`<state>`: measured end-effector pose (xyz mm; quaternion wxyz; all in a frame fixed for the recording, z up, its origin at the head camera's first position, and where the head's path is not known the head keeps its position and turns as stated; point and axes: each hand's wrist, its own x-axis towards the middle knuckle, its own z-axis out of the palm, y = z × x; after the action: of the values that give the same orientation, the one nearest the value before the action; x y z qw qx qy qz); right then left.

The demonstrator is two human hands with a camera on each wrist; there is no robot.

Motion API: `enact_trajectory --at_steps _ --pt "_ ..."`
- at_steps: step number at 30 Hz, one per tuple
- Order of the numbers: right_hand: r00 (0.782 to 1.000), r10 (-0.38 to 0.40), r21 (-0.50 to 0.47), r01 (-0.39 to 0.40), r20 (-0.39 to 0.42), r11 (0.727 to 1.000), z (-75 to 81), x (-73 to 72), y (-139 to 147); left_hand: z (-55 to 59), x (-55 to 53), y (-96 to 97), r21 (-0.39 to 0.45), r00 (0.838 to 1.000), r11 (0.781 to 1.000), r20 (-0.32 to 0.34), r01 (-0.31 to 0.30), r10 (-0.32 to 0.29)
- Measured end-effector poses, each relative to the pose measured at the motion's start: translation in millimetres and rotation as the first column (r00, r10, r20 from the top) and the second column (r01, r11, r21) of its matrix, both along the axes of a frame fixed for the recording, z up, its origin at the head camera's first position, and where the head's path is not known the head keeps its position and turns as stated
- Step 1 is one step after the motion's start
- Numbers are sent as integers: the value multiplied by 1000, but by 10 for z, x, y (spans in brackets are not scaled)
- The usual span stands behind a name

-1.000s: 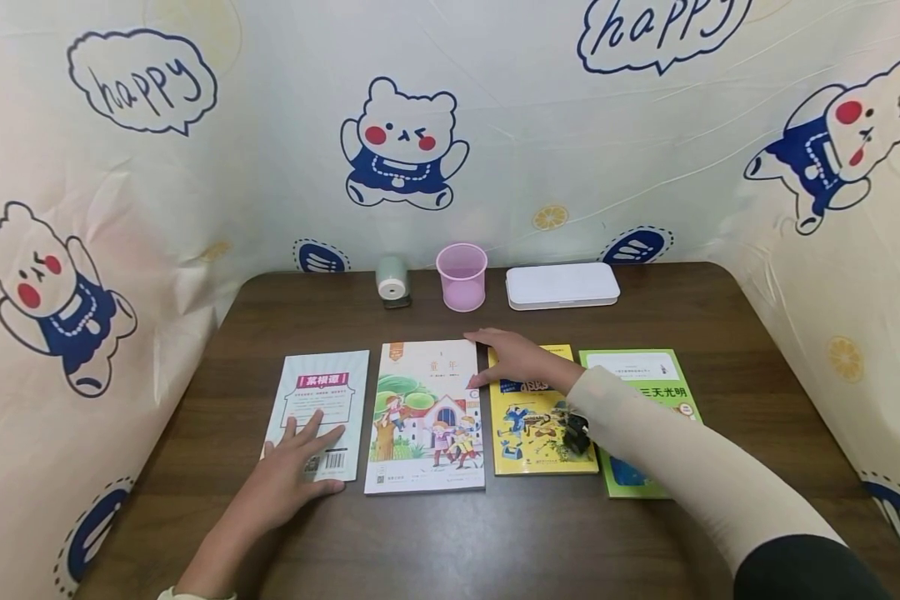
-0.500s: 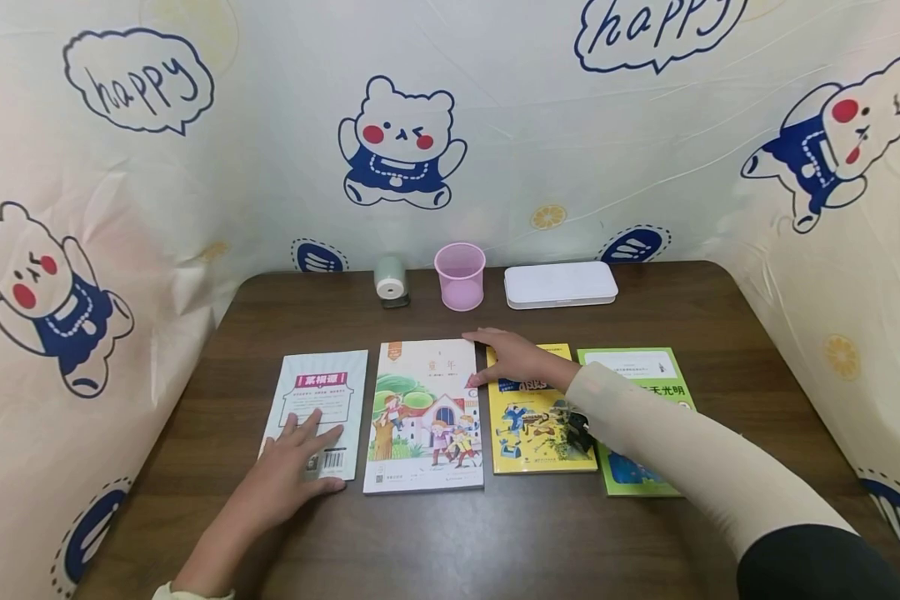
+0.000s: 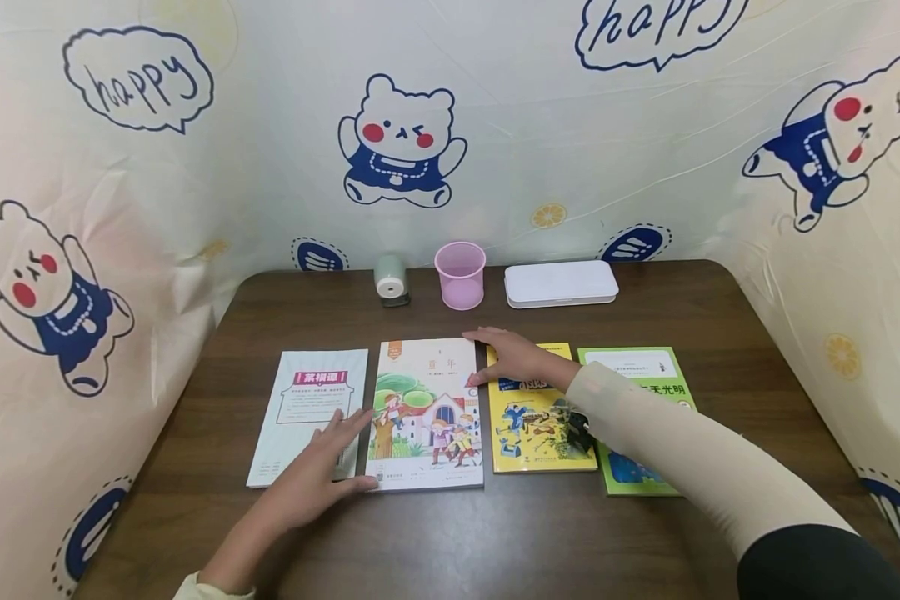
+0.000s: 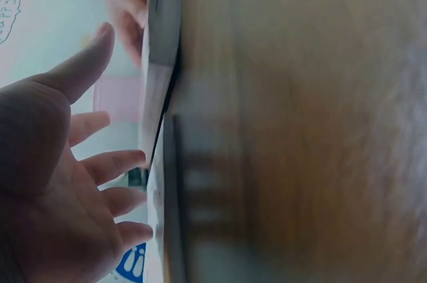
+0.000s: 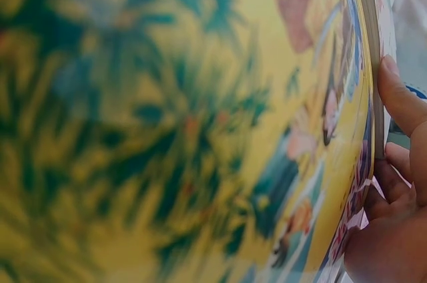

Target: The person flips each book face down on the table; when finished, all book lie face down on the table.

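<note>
Four books lie side by side in a row. My left hand spans the lower part of the pale blue book, its fingertips and thumb right at the left edge of the white illustrated book. In the left wrist view, the fingers are spread and relaxed. My right hand reaches across the top of the yellow book. Its fingertips touch the white book's upper right edge, with the thumb lower on that edge. The right wrist view shows the right thumb extended near the books' edges.
A green book lies at the right, partly under the right sleeve. Along the back of the brown table stand a small green-white device, a pink cup and a white case. Patterned cloth surrounds the table.
My left hand has slid right, from the pale blue book to the white book's left edge. The pale blue book's lower left corner now shows. My right hand stays at the white book's right edge.
</note>
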<state>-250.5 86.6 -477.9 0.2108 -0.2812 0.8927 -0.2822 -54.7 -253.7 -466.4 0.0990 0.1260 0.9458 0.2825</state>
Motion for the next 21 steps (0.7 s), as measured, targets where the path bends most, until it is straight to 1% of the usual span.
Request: enact_trajectory --at_steps 3,7,10,15,21 --pt "1000 -3 -2 3 7 1000 9 5 1 -32 -3 50 -15 999 1000 30 12 -11" --pt "1000 -3 -6 3 16 1000 18 12 4 -60 -5 87 -61 997 998 80 9 -4" --pt "1000 -4 -11 4 18 1000 17 14 6 -62 -4 104 -87 995 996 99 10 -1" --pt "1000 -3 -19 3 20 1000 5 13 11 -52 12 119 -121 996 992 88 26 -16" --pt "1000 -9 -9 9 20 1000 -21 4 7 -55 10 129 -161 997 987 77 23 -11"
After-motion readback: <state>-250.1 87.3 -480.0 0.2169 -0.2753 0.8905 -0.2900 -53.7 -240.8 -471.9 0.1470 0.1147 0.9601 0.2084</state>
